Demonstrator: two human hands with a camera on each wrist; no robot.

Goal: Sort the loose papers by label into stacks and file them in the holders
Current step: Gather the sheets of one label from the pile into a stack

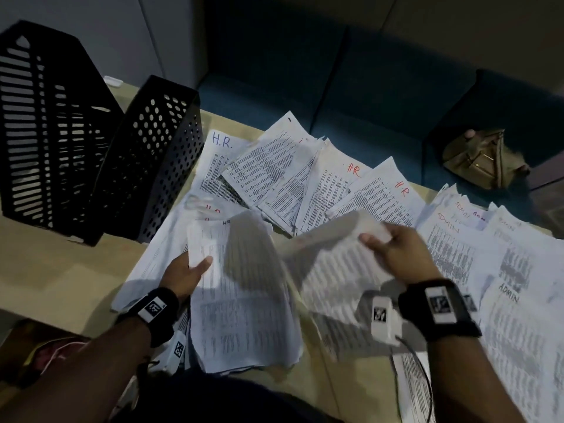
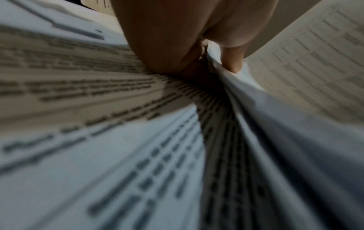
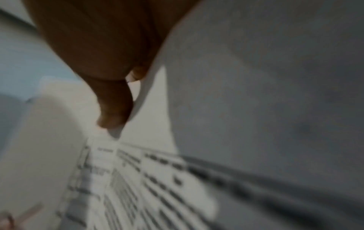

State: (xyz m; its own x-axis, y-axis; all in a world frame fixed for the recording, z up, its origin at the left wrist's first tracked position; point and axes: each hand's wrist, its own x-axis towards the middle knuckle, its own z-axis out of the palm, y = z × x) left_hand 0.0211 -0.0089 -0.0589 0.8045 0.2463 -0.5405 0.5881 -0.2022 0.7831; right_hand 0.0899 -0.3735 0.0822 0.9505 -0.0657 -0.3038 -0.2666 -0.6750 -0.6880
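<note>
My left hand (image 1: 190, 271) grips the left edge of a thick stack of printed sheets (image 1: 244, 300), thumb on top; the top page reads HR. In the left wrist view the fingers (image 2: 167, 46) pinch that stack (image 2: 256, 124). My right hand (image 1: 393, 248) pinches a single blurred sheet (image 1: 329, 236) lifted above the table; in the right wrist view the thumb (image 3: 114, 109) presses on this sheet (image 3: 256, 77). Loose papers marked HR (image 1: 305, 172) fan out behind. Papers marked ADMIN (image 1: 488, 270) lie at the right. Two black holders (image 1: 55, 129) (image 1: 152, 154) stand at the left.
The wooden table (image 1: 55, 276) shows bare at the left front. A blue sofa (image 1: 335, 87) runs behind the table, with a tan bag (image 1: 479, 160) on it. A cable (image 1: 418, 377) trails from my right wrist over the papers.
</note>
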